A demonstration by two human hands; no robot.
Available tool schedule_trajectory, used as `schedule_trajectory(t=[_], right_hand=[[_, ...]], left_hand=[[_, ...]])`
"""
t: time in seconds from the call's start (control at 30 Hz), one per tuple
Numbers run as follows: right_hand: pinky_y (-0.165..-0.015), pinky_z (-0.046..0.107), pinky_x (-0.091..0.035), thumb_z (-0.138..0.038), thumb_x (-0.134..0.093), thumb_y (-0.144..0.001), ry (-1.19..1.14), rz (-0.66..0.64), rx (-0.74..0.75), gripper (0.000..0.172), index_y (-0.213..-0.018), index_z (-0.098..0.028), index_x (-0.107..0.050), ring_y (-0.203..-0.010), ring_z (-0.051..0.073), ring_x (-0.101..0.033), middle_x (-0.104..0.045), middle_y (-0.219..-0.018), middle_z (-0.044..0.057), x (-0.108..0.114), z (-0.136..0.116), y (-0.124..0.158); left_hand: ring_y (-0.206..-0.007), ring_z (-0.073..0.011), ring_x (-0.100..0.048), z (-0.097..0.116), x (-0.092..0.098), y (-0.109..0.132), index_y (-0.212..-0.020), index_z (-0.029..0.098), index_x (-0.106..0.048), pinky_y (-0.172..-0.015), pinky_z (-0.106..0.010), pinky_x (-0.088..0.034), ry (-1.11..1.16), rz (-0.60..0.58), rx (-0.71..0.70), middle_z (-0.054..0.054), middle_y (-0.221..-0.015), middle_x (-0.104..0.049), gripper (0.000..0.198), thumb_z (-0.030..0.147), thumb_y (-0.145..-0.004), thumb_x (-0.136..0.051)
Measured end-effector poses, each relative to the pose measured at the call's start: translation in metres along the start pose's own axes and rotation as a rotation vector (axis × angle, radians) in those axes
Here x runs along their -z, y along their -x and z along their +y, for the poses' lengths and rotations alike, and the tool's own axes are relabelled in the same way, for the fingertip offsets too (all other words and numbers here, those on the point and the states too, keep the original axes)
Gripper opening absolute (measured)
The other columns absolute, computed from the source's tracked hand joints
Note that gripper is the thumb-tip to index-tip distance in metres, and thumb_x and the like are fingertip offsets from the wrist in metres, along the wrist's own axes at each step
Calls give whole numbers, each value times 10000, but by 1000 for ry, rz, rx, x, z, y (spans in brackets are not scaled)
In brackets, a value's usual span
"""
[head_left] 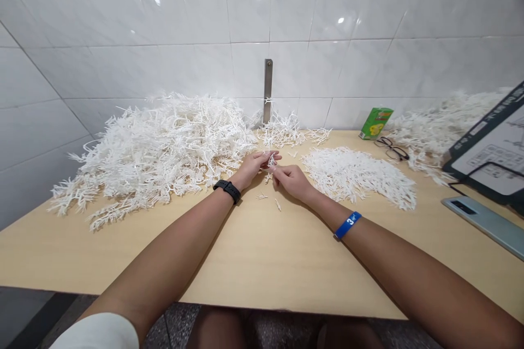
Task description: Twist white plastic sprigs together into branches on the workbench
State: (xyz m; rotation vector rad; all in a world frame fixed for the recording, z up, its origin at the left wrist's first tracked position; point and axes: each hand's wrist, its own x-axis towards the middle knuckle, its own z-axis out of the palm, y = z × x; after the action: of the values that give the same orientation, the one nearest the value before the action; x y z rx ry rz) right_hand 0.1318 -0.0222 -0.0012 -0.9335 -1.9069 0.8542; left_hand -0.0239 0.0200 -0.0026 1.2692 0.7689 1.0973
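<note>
Between my hands, over the middle of the table, is a small white branched plastic piece. My left hand, with a black band at its wrist, holds the piece between thumb and fingers. My right hand pinches at its lower end, the fingers closed. A big heap of white branched pieces lies to the left of my left hand. Right of my right hand spreads a flatter pile of smaller white pieces. A few loose bits lie on the wood just below my hands.
A metal strip stands against the tiled wall, with a small white cluster at its foot. Toward the right are a green carton, eyeglasses, another white heap, a dark-framed printed panel and a phone.
</note>
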Motion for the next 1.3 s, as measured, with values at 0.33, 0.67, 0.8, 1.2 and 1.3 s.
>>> schedule_trajectory(t=[0.33, 0.67, 0.8, 1.2, 1.3], right_hand=[[-736, 294, -435, -454, -600, -790, -168, 300, -54, 295, -823, -175, -689, -785, 181, -583, -683, -827, 41, 4, 15, -12], [-468, 245, -245, -558, -717, -639, -458, 204, -211, 398, -673, -190, -570, -497, 88, -321, -389, -522, -54, 3, 11, -11], [-473, 247, -262, -507, -648, -702, -396, 194, -208, 356, -612, -195, -502, -500, 92, -334, -400, -531, -44, 1, 11, -12], [-499, 249, -311, -278, -481, -660, -250, 162, -211, 192, -491, -187, -496, -495, 99, -370, -467, -505, -19, -2, 7, -12], [-512, 255, -324, -272, -481, -666, -269, 146, -219, 199, -486, -189, -500, -494, 106, -386, -445, -477, -21, -2, 5, -11]], left_hand=[[-859, -153, -616, 6, -3, 4, -1149, 159, -699, -795, -258, -451, -50, -160, 21, -83, -945, -694, 478, 444, -766, -692], [-912, -189, -652, 6, -3, 6, -1244, 191, -640, -872, -319, -464, -44, -217, 3, -92, -988, -715, 571, 493, -763, -694], [-952, -197, -637, 4, -3, 5, -1173, 176, -682, -855, -313, -458, -56, -145, -19, -111, -1059, -708, 516, 493, -767, -692], [-652, -136, -592, -7, -1, -3, -965, 99, -707, -649, -259, -443, -242, -45, -120, -48, -681, -667, 522, 581, -787, -615], [-616, -126, -583, -10, 0, -6, -911, 106, -692, -623, -253, -443, -215, -6, -113, -38, -662, -654, 460, 544, -785, -635]])
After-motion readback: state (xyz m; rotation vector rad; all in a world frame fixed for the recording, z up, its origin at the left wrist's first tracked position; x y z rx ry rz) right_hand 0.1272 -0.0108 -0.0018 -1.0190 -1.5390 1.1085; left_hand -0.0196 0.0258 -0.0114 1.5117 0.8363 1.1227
